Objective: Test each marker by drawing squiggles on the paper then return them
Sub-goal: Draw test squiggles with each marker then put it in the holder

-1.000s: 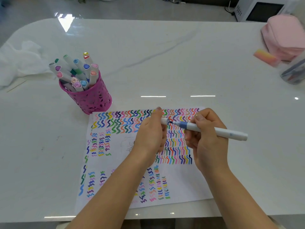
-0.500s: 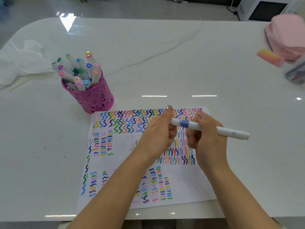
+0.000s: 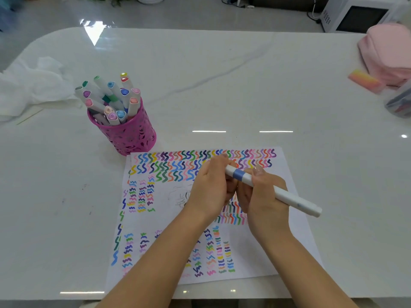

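A white marker with a blue band [image 3: 274, 192] is held above the paper [image 3: 169, 221], which is covered in coloured squiggles. My right hand [image 3: 264, 196] grips the marker's barrel. My left hand [image 3: 211, 187] curls round the marker's left end, where the cap sits pushed onto the barrel; the tip is hidden. A pink cutout cup [image 3: 126, 134] at the paper's upper left holds several capped markers [image 3: 111, 98].
White crumpled tissue [image 3: 31, 85] lies at the far left of the white marble table [image 3: 222, 85]. A pink pouch [image 3: 387, 54], an orange-pink eraser [image 3: 364, 81] and a clear container [image 3: 400, 101] sit at the right edge. A microwave [image 3: 355, 16] stands behind.
One second ago the dark tip showed between cap and barrel. My left hand has pushed the cap onto the marker, and the tip is covered now.
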